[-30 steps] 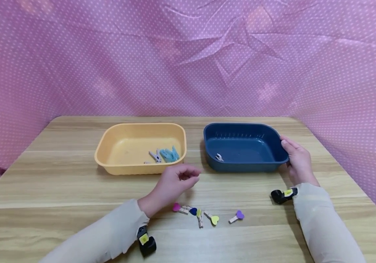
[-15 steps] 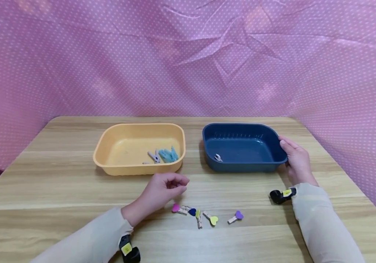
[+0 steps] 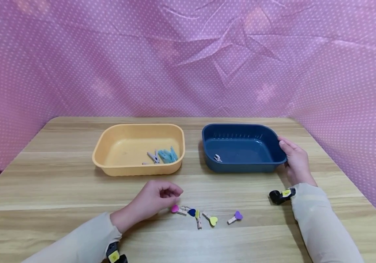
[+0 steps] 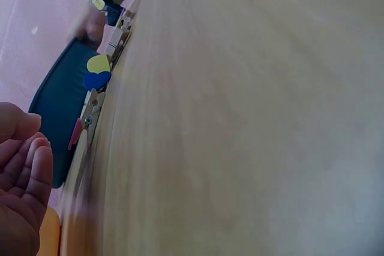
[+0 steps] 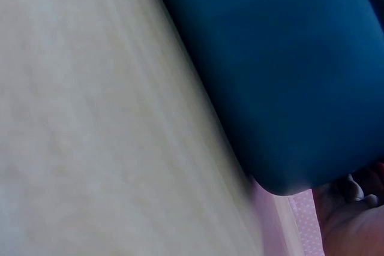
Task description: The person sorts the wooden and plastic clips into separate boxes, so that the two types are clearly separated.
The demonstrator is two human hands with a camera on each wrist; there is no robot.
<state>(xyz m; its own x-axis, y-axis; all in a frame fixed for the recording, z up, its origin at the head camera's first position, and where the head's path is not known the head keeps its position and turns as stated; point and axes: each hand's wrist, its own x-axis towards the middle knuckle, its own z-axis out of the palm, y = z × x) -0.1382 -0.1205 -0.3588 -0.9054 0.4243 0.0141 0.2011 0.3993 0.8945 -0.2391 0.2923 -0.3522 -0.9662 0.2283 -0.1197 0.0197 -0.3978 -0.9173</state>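
1. No words or numbers are showing that can be read.
2. The small yellow tags (image 3: pixel 285 192) on the black wrist bands are looking too tiny and blurry to read - any marks on them cannot be made out.

Your head camera looks forward and down over the wooden table (image 3: pixel 59 182). Both wrist cameras skim it closely, sharing the dark blue plastic tub (image 3: pixel 240 166) (image 4: pixel 57 109) (image 5: pixel 282 70).

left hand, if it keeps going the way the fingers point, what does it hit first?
Most likely the pink heart clip: the left hand sits just short of it, fingers curled toward the clip row. Height above the table is unclear.
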